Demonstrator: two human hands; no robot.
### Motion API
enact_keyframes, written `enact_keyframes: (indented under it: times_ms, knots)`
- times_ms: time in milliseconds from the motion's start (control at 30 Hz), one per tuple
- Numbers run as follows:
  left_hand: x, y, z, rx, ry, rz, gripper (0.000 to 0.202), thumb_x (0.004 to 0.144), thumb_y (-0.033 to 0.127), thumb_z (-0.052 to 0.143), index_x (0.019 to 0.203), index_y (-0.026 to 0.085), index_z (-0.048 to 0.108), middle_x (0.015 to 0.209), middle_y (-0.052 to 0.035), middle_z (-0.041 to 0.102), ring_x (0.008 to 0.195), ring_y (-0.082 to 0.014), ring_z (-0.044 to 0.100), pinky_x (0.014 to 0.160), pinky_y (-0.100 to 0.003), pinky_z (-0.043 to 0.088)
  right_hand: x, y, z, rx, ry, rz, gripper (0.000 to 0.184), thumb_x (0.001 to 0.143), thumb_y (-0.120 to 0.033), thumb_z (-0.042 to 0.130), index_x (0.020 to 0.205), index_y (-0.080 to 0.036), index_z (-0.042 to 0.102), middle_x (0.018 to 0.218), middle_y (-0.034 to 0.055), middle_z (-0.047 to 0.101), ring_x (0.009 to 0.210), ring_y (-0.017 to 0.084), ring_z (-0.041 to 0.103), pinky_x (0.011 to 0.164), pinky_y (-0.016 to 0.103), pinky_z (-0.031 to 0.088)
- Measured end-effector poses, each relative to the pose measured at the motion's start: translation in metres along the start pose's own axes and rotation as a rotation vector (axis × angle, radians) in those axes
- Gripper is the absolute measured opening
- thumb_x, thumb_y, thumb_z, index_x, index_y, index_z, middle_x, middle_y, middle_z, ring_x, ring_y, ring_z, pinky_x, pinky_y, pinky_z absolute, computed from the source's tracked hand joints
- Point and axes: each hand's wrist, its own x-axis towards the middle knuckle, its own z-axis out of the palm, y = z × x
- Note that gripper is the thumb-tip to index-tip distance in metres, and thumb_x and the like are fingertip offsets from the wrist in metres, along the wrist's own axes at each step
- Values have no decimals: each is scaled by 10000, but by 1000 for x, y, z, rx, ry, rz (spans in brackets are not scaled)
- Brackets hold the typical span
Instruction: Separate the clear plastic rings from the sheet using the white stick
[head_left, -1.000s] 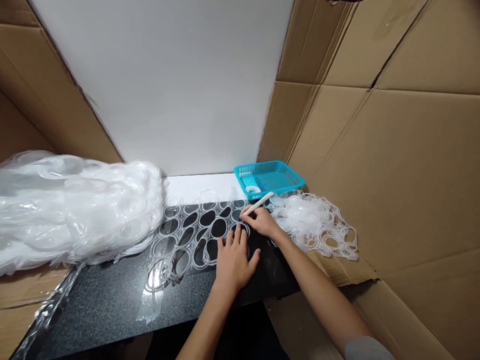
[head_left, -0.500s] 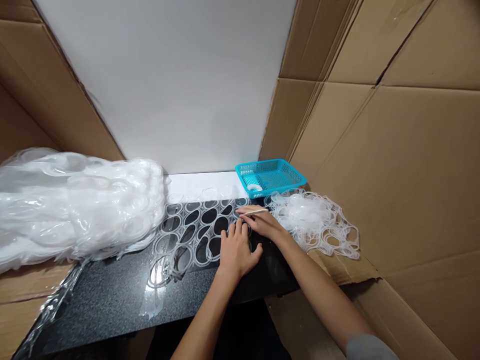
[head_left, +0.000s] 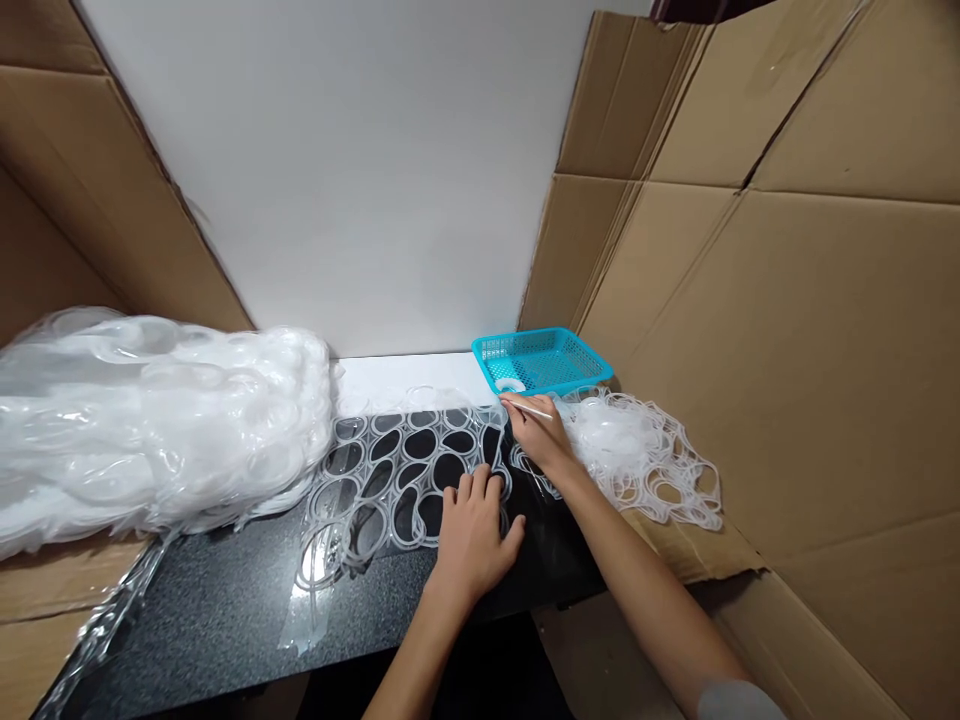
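Observation:
My left hand [head_left: 474, 530] lies palm down with its fingers stretched over the right part of a translucent sheet of joined rings [head_left: 409, 470]. In my right hand [head_left: 541, 437] is a thin, pale, pen-like stick [head_left: 531, 409], held between thumb and fingers. That hand is at the sheet's upper right corner, where the sheet seems pulled up toward the fingertips. Whether the fingers also pinch the sheet is hard to make out. Just behind the right hand stands a turquoise basket [head_left: 551, 365] with a small white ring [head_left: 510, 385] in it.
A large plastic-wrapped pile of white ring sheets [head_left: 187, 420] covers the left side. A tangled heap of clear ring scraps [head_left: 637, 455] lies right of my right hand. Cardboard walls [head_left: 810, 330] flank the speckled dark tabletop [head_left: 217, 600]; a white panel [head_left: 360, 180] stands behind.
My right hand has moved right and up, toward the basket, with the stick still in it. The sheet's upper right corner now looks drawn up. My left hand stays on the sheet.

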Motion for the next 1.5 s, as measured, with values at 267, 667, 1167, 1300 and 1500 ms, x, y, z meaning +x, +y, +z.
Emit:
enact_keyframes:
  times_ms: [267, 667, 1167, 1300, 1500]
  knots:
    - [-19, 16, 7, 2, 27, -5, 356, 935, 370, 599, 1277, 296, 668, 1486, -89, 596, 1270, -362, 605, 1013, -535, 539, -6, 6, -30, -77, 80, 127, 451, 1067, -393, 400, 1099, -184, 799, 1099, 127, 805, 942, 274, 747, 964, 401, 511]
    - [-41, -102, -90, -78, 367, -355, 465, 967, 477, 465, 1240, 174, 688, 1269, -142, 697, 1205, -343, 629, 1055, -488, 490, -49, 30, -116, -180, 163, 363, 491, 955, -605, 514, 949, -222, 819, 1352, 162, 680, 1195, 358, 652, 1054, 532, 482]
    - [-7, -151, -123, 383, -65, -684, 603, 961, 549, 351, 1079, 76, 705, 1086, -233, 688, 1027, -381, 680, 837, -430, 518, 78, -73, 50, 444, -448, 49, 213, 997, -276, 624, 1184, -252, 722, 1194, 108, 760, 1090, 282, 712, 955, 428, 540]
    - [-55, -153, -99, 353, -33, -748, 537, 930, 548, 395, 980, 111, 702, 1056, -222, 674, 1090, -395, 639, 915, -446, 495, 107, -102, 127, 417, -644, -36, 332, 993, -261, 642, 1322, -213, 643, 1379, 121, 679, 1240, 253, 654, 1052, 383, 500]
    - [-70, -161, -89, 67, 115, -733, 333, 904, 423, 417, 720, 215, 602, 840, -130, 681, 882, -305, 662, 830, -388, 485, 114, -132, 195, 298, -654, -21, 397, 971, -223, 649, 1362, -166, 618, 1330, 176, 691, 1261, 310, 617, 1081, 437, 448]
